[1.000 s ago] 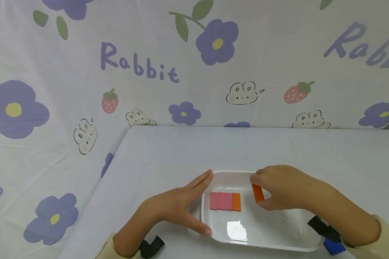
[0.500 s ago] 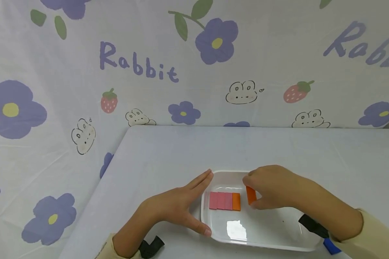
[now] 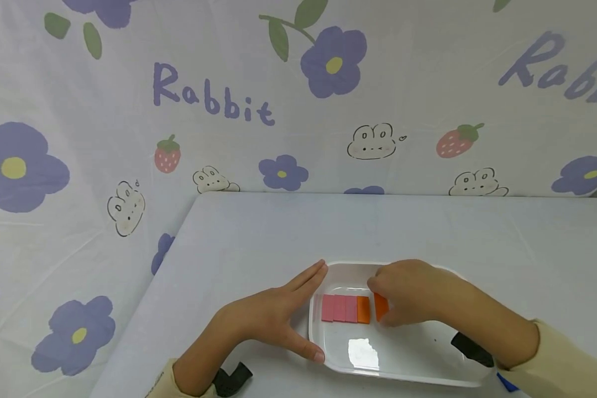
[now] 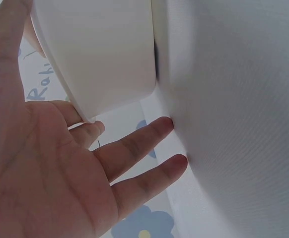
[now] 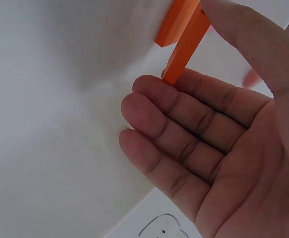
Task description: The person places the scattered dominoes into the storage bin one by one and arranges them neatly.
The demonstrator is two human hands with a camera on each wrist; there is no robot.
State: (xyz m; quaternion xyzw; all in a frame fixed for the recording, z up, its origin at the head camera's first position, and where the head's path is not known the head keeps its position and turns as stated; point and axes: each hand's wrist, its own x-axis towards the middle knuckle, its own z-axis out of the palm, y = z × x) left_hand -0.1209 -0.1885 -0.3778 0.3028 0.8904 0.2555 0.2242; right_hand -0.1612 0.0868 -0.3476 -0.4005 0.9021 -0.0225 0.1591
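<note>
My right hand (image 3: 410, 293) pinches a flat orange block (image 3: 380, 307) between thumb and fingertips, tilted on edge inside a white tray (image 3: 403, 377). Just left of it lies a second orange block (image 3: 362, 309), at the right end of a row with several pink blocks (image 3: 339, 308). In the right wrist view the held orange block (image 5: 188, 45) runs from thumb to index finger, close to the lying one. My left hand (image 3: 273, 312) spreads along the tray's left side, fingers straight. The left wrist view shows the tray's outer wall (image 4: 100, 54) between thumb and fingers.
A blue piece (image 3: 507, 381) shows at the tray's lower right corner, mostly hidden by the right sleeve. The white table (image 3: 258, 232) runs back to a printed cloth (image 3: 408, 72). Black bands (image 3: 232, 380) sit at the wrists.
My right hand has moved left and slightly lower with the orange block, bringing it near the row. The left hand and tray stay in place. More of the blue piece is covered.
</note>
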